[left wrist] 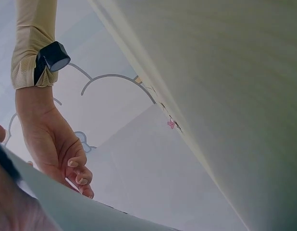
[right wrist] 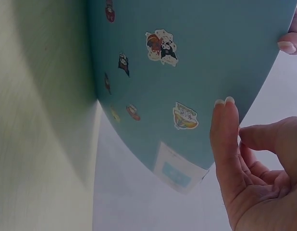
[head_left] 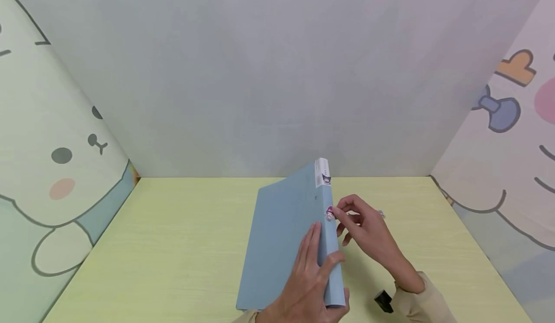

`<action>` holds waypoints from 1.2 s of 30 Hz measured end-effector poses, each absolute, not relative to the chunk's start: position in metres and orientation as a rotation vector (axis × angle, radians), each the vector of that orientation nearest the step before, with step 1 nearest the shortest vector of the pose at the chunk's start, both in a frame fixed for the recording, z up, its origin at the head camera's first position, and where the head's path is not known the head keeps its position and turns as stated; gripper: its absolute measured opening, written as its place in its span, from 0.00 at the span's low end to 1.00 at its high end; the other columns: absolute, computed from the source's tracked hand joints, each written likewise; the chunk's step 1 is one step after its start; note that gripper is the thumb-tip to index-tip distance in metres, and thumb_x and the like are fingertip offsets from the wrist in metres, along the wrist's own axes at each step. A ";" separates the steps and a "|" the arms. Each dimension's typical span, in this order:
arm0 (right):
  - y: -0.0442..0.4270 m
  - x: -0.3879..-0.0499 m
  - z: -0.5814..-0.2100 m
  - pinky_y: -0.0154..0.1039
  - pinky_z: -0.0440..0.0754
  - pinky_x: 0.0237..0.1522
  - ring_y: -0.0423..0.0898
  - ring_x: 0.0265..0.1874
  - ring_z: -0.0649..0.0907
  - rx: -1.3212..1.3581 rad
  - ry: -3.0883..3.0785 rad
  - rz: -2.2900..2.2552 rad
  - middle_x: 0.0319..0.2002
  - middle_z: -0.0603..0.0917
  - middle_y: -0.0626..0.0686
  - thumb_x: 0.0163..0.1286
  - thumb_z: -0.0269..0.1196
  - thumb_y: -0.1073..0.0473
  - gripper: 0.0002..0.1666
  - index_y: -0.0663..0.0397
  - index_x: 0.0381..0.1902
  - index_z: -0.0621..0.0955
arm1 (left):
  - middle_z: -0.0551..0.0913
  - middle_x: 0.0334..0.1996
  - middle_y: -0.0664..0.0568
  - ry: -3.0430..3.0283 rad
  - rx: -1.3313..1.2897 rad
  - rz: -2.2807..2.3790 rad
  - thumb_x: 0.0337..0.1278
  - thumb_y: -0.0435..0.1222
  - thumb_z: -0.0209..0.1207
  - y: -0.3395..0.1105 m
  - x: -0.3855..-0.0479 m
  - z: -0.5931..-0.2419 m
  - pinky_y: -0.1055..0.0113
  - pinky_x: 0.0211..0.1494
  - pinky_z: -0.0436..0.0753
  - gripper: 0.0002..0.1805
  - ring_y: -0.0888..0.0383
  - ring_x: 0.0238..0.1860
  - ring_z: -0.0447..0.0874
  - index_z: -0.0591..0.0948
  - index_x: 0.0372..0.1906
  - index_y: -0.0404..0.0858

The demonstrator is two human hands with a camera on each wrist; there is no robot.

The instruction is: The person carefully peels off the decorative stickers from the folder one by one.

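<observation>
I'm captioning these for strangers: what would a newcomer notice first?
Probably the large blue folder in the lower middle of the head view, its near end gripped by the left hand. Then the right hand, at a small sticker on the folder's spine. The big cartoon prints to either side also draw the eye.

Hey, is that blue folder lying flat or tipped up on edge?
Tipped up. The left hand holds the blue folder spine-up, and its stickered face shows in the right wrist view.
</observation>
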State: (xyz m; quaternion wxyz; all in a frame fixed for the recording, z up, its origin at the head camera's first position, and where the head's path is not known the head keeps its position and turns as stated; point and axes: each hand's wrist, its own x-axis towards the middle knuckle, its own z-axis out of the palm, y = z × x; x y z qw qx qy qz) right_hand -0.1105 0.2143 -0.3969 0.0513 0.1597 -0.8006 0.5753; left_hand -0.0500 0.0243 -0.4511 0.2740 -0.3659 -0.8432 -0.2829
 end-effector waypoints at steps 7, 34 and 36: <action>0.219 -0.108 -0.397 0.46 0.85 0.21 0.51 0.23 0.87 0.428 -2.410 1.742 0.41 0.83 0.61 0.76 0.64 0.59 0.08 0.56 0.46 0.77 | 0.57 0.76 0.31 -2.287 -0.986 -0.775 0.48 0.49 0.69 0.024 -0.050 -0.449 0.46 0.59 0.81 0.33 0.36 0.73 0.64 0.73 0.61 0.50; 0.265 -0.103 -0.421 0.41 0.83 0.19 0.50 0.20 0.86 0.205 -2.552 1.480 0.38 0.88 0.62 0.69 0.71 0.62 0.08 0.59 0.37 0.81 | 0.54 0.79 0.33 -2.379 -0.972 -0.861 0.46 0.49 0.72 0.024 -0.047 -0.444 0.42 0.61 0.78 0.35 0.37 0.76 0.59 0.72 0.61 0.53; 0.266 -0.104 -0.424 0.41 0.84 0.19 0.50 0.20 0.86 0.205 -2.573 1.458 0.33 0.88 0.61 0.68 0.71 0.63 0.07 0.59 0.37 0.81 | 0.53 0.79 0.33 -2.386 -0.971 -0.868 0.47 0.49 0.72 0.024 -0.047 -0.444 0.42 0.61 0.78 0.34 0.37 0.76 0.59 0.72 0.61 0.53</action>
